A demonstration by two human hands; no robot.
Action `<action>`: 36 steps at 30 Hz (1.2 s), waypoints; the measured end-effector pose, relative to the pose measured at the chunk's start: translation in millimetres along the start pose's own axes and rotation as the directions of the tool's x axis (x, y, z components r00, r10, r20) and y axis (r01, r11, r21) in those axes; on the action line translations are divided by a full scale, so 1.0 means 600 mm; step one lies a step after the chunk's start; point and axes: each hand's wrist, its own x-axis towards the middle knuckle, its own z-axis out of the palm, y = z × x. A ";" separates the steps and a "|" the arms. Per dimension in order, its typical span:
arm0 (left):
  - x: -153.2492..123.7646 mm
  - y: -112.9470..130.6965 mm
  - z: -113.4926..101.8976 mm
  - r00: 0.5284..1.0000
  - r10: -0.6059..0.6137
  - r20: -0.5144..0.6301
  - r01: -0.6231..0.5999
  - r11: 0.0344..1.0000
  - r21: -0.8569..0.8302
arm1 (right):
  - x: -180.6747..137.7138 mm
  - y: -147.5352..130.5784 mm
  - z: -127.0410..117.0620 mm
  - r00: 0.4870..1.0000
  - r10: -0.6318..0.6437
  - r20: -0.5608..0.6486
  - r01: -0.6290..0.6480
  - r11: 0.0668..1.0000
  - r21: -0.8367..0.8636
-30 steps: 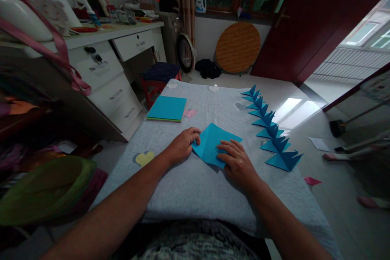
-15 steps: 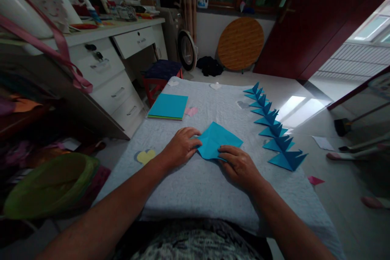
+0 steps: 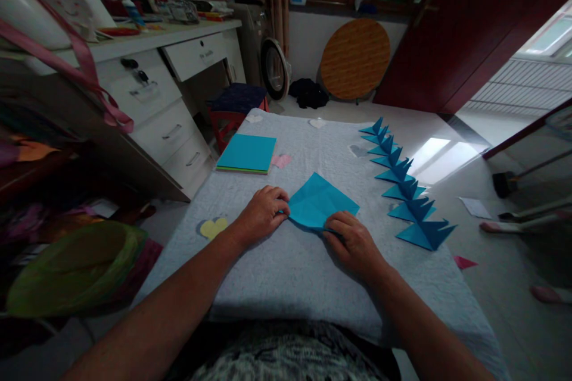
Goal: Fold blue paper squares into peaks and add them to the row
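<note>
A blue paper sheet (image 3: 319, 199), partly folded, lies on the grey cloth-covered table (image 3: 286, 268) in front of me. My left hand (image 3: 260, 214) has its fingers curled and pinches the sheet's left corner. My right hand (image 3: 355, 243) presses down on the sheet's near edge with bent fingers. Along the table's right side runs a row of several folded blue paper pieces (image 3: 404, 187), nested point to tail. A stack of square paper (image 3: 247, 153), blue on top, lies at the far left of the table.
Small heart-shaped paper cut-outs, one yellow (image 3: 213, 228) and one pink (image 3: 281, 161), lie on the cloth. A white desk with drawers (image 3: 170, 83) stands to the left, a red stool (image 3: 235, 110) behind the table. A green bag (image 3: 71, 268) sits at my lower left.
The sheet's near flap has been folded up, so it looks shorter. My right hand slid back along the near edge, my left hand stayed at the left corner.
</note>
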 end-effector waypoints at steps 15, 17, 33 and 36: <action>-0.002 0.015 0.004 0.992 -0.123 0.032 0.125 0.987 -0.099 | 0.014 0.018 0.019 0.964 0.247 -0.101 -0.258 0.959 -0.120; -0.001 0.016 0.007 0.991 -0.134 0.026 0.136 0.985 -0.105 | 0.015 0.016 0.021 0.956 0.272 -0.107 -0.285 0.949 -0.136; 0.006 0.013 0.026 0.973 -0.230 -0.008 0.230 0.973 -0.003 | 0.017 0.023 0.024 0.903 0.396 -0.168 -0.417 0.902 -0.113; 0.007 0.014 0.027 0.975 -0.223 -0.004 0.223 0.974 0.038 | 0.018 0.026 0.026 0.896 0.408 -0.176 -0.433 0.891 -0.138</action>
